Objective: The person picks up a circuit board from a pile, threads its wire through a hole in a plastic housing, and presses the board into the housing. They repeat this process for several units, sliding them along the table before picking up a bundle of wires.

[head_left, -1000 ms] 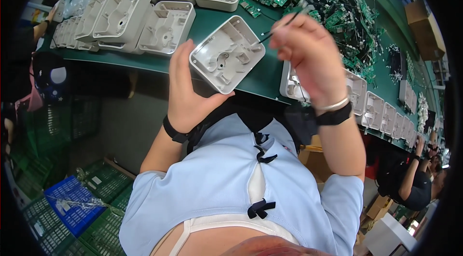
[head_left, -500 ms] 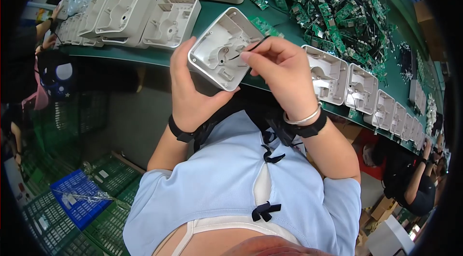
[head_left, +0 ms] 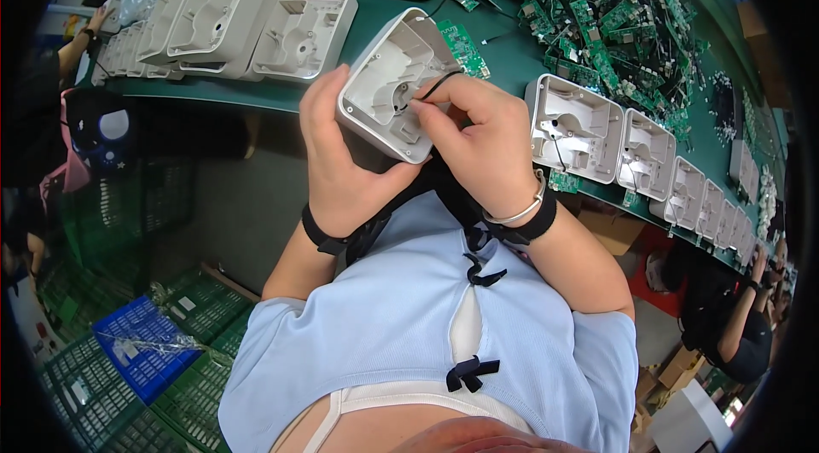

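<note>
My left hand [head_left: 345, 167] grips a light grey plastic housing [head_left: 375, 124] by its left side and lower corner, tilted with its hollow inside toward me. Inside the housing are ribs, posts and a round boss. In a pinch, my right hand [head_left: 482, 142] holds a thin black cable [head_left: 442, 83] over the housing's middle, the fingertips close to the boss. The cable's tip is hidden by my fingers. A green circuit board [head_left: 463, 49] shows just beyond the housing's right edge; whether it joins the cable is unclear.
Stacked grey housings [head_left: 303, 31] stand on the green table [head_left: 230, 95] at the far left. A big heap of circuit boards with black cables [head_left: 597, 18] lies far right. A row of housings [head_left: 576, 124] runs along the right edge, boards hanging off. Co-workers [head_left: 734, 325] stand at both sides.
My right hand has moved left and slightly down, bringing the cable deeper into the housing. The housing has tilted a little, and more of the green board beyond it shows.
</note>
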The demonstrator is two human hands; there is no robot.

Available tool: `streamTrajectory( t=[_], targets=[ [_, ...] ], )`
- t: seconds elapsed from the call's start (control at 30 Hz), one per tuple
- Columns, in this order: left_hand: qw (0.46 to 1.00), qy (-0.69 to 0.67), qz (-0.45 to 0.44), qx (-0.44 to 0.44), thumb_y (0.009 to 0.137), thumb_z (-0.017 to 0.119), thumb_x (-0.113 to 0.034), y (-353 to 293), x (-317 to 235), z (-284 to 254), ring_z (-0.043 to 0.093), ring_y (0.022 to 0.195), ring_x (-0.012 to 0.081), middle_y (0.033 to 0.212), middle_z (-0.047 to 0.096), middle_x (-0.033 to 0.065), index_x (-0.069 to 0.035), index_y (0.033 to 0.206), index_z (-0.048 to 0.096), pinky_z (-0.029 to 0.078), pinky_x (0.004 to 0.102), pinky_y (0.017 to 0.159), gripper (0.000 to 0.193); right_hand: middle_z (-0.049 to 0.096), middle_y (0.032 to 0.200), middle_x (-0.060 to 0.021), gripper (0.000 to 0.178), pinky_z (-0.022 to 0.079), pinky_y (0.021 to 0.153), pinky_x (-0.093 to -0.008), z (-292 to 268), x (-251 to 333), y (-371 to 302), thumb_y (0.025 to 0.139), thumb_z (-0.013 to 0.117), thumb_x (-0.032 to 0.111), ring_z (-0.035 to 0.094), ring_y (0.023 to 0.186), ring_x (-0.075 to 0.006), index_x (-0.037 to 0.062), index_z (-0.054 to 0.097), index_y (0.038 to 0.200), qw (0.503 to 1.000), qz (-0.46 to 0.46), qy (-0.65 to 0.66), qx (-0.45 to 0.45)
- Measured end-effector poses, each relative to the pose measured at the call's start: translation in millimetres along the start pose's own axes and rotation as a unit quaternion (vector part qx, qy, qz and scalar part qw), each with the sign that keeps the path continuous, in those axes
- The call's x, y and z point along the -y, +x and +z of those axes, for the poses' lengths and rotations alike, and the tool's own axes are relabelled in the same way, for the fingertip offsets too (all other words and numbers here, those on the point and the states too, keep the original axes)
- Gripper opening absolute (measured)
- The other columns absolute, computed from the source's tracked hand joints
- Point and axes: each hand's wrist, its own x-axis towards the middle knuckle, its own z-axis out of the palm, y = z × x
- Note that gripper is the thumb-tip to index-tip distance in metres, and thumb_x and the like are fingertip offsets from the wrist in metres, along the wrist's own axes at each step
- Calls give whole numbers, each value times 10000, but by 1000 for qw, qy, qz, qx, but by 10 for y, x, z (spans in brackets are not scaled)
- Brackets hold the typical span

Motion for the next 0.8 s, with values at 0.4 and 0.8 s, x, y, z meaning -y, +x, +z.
streamTrajectory(
  t=[0.4, 0.8],
  targets=[
    [1000, -18, -11, 1, 633, 948, -112, -35, -5, -17, 448, 1381, 391, 1497, 398, 207, -23, 1551, 340, 411, 474, 1147, 1105, 759, 922, -118, 97, 571, 666, -337, 44, -58, 0, 856, 766, 23, 730, 741, -258, 15, 759, 953, 994, -104, -34, 24],
    [981, -172, -86, 22, 675, 941, -46, -78, 5, -40, 506, 1394, 318, 1562, 332, 188, -29, 1590, 274, 497, 450, 1121, 1132, 736, 1042, -116, 203, 580, 752, -421, -71, 30, -40, 858, 713, -20, 708, 896, -368, 42, 731, 1050, 976, -167, -135, 24]
  ],
)
